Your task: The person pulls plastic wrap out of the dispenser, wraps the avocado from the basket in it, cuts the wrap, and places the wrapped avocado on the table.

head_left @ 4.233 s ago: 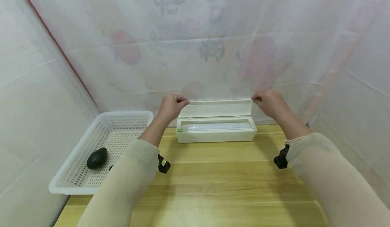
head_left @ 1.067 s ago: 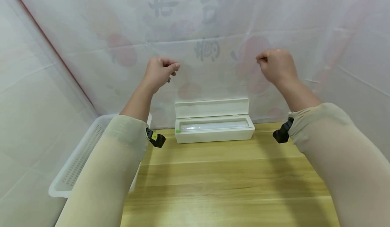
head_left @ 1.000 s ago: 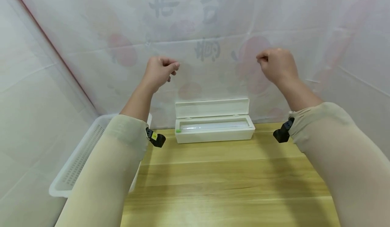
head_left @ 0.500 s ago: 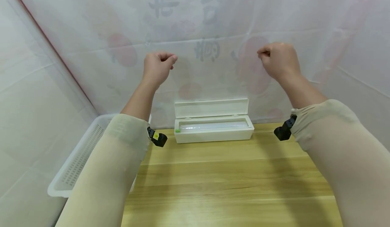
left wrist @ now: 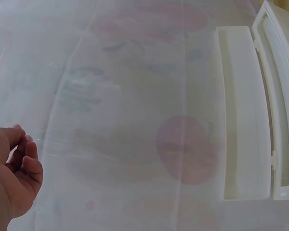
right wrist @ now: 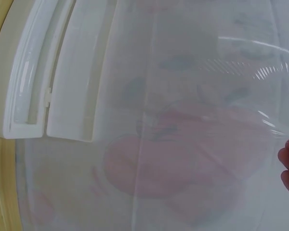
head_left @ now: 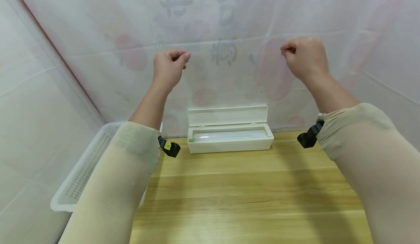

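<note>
A long white cling film dispenser (head_left: pixel 231 146) stands at the back of the table with its lid (head_left: pixel 228 116) tipped up and back. A roll of film (head_left: pixel 229 135) lies inside. High above the lid's left side, my left hand (head_left: pixel 168 69) pinches with thumb and fingertips; my right hand (head_left: pixel 306 59) pinches likewise, high on the right. Between them stretches clear cling film (right wrist: pixel 265 71), showing only as glints and creases in the wrist views. Each hand grips one corner of it. In the head view the sheet is nearly invisible.
A white perforated basket (head_left: pixel 60 202) stands on the left, largely covered by my left sleeve. Behind the dispenser hangs a pale printed curtain (head_left: pixel 203 76). Wooden tabletop (head_left: pixel 236 193) spreads in front of it. Small black cameras (head_left: pixel 307 138) hang at both cuffs.
Both hands have risen from the lid's top corners to well above it, drawing out film, and have spread slightly apart. My left sleeve now hides the dark avocado-like thing in the basket.
</note>
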A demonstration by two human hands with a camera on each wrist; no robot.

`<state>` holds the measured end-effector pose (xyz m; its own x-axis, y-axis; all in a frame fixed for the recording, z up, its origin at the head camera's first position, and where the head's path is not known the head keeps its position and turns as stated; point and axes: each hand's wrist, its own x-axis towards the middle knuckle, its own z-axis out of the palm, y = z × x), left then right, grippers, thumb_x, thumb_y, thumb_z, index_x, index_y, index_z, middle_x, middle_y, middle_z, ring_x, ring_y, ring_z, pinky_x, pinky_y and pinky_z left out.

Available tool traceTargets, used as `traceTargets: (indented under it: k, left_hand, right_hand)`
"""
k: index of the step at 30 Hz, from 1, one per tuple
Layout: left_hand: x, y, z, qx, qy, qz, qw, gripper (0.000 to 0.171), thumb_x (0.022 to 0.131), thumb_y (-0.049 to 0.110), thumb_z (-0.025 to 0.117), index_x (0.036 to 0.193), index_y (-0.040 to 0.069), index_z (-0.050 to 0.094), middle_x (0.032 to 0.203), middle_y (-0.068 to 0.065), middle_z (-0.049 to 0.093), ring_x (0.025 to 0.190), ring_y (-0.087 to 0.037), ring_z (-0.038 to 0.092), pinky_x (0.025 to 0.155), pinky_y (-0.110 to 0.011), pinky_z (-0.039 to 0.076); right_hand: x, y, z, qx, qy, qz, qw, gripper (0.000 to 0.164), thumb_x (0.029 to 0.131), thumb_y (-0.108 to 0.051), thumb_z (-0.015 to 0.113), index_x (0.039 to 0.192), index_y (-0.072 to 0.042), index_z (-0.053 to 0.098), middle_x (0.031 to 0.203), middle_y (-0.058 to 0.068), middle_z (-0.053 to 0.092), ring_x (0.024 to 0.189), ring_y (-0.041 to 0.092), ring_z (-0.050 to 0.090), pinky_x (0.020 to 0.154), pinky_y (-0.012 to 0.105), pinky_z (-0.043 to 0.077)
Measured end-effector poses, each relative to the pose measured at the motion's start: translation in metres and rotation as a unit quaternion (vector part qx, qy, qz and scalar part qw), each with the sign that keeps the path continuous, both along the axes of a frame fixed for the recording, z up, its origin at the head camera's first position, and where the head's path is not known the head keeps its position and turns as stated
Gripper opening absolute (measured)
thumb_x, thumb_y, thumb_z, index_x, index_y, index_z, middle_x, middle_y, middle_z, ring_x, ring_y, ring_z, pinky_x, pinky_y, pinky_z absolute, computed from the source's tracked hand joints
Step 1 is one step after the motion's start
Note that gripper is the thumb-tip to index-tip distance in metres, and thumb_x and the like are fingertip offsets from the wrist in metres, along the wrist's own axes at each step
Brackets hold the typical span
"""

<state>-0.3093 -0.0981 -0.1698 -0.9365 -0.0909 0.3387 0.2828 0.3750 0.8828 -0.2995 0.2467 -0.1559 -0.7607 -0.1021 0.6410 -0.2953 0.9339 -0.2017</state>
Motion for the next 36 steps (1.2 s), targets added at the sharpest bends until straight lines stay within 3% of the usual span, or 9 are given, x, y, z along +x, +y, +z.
traceTargets:
  k: [5,12,19,25,26,29,32,33,36]
  left_hand:
    - [0.001,-0.001,0.003,0.005,0.006,-0.004,1.0000,0.028,0.094,0.027,0.066,0.112,0.007,0.074,0.095,0.001,0.067,0.086,-0.012,0.060,0.078,-0.024,0.049]
    - [0.003,-0.004,0.003,0.010,0.014,-0.009,0.9998,0.029,0.094,0.027,0.066,0.112,0.006,0.074,0.102,-0.003,0.068,0.088,-0.014,0.061,0.080,-0.023,0.051]
    - [0.004,-0.008,0.001,0.018,0.027,-0.018,0.9993,0.028,0.094,0.025,0.068,0.110,0.004,0.074,0.092,0.002,0.065,0.086,-0.014,0.060,0.077,-0.023,0.050]
    - [0.006,-0.012,0.001,0.030,0.038,-0.037,0.9981,0.026,0.092,0.025,0.070,0.107,0.005,0.075,0.090,0.003,0.066,0.084,-0.013,0.059,0.075,-0.024,0.049]
    - [0.007,-0.013,0.001,0.028,0.043,-0.041,0.9979,0.026,0.091,0.025,0.071,0.107,0.004,0.075,0.089,0.003,0.067,0.083,-0.013,0.060,0.074,-0.024,0.049]
    - [0.012,-0.015,0.000,0.016,0.061,-0.051,0.9967,0.025,0.090,0.024,0.072,0.103,0.003,0.076,0.085,0.005,0.067,0.080,-0.014,0.060,0.068,-0.024,0.047]
    - [0.020,-0.017,-0.001,-0.002,0.071,-0.064,0.9954,0.022,0.090,0.024,0.072,0.101,0.005,0.077,0.085,0.003,0.069,0.078,-0.015,0.060,0.063,-0.025,0.044]
    - [0.023,-0.018,-0.001,-0.007,0.072,-0.068,0.9951,0.022,0.090,0.025,0.072,0.100,0.007,0.077,0.085,0.003,0.069,0.078,-0.015,0.060,0.063,-0.026,0.043]
    - [0.033,-0.020,-0.001,-0.022,0.073,-0.082,0.9938,0.019,0.090,0.027,0.072,0.099,0.010,0.078,0.085,0.002,0.068,0.079,-0.017,0.059,0.063,-0.027,0.042]
  right_hand:
    - [0.001,0.001,0.003,0.005,0.013,0.004,1.000,0.026,0.098,-0.009,0.052,0.105,0.001,0.075,0.107,0.020,0.072,0.100,0.041,0.067,0.087,0.051,0.050]
    - [0.001,0.000,0.007,0.023,0.014,0.008,1.000,0.028,0.100,-0.011,0.051,0.108,0.002,0.074,0.110,0.022,0.070,0.099,0.044,0.065,0.088,0.053,0.049]
    - [0.004,0.000,0.008,0.028,0.004,0.015,0.999,0.029,0.101,-0.012,0.049,0.110,0.003,0.073,0.111,0.024,0.069,0.099,0.044,0.064,0.088,0.053,0.049]
    - [0.012,0.007,0.008,0.024,-0.007,0.039,0.999,0.029,0.101,-0.016,0.050,0.112,0.001,0.072,0.113,0.023,0.070,0.100,0.040,0.063,0.087,0.051,0.048]
    - [0.014,0.010,0.008,0.024,-0.009,0.045,0.999,0.029,0.101,-0.016,0.051,0.112,0.000,0.073,0.112,0.022,0.070,0.100,0.039,0.063,0.086,0.047,0.049]
    - [0.019,0.017,0.006,0.021,-0.017,0.063,0.998,0.028,0.099,-0.018,0.053,0.110,-0.003,0.074,0.109,0.020,0.072,0.085,0.007,0.063,0.078,0.027,0.046]
    - [0.029,0.023,0.004,0.012,-0.033,0.076,0.996,0.027,0.098,-0.022,0.056,0.109,-0.006,0.075,0.106,0.016,0.073,0.075,-0.016,0.047,0.069,0.015,0.037]
    - [0.033,0.025,0.003,0.009,-0.036,0.081,0.996,0.026,0.097,-0.023,0.057,0.107,-0.007,0.076,0.104,0.014,0.073,0.072,-0.020,0.041,0.068,0.013,0.037]
    - [0.045,0.030,0.002,-0.004,-0.054,0.092,0.994,0.024,0.095,-0.025,0.060,0.104,-0.011,0.077,0.096,0.001,0.073,0.073,-0.016,0.048,0.067,0.011,0.039]
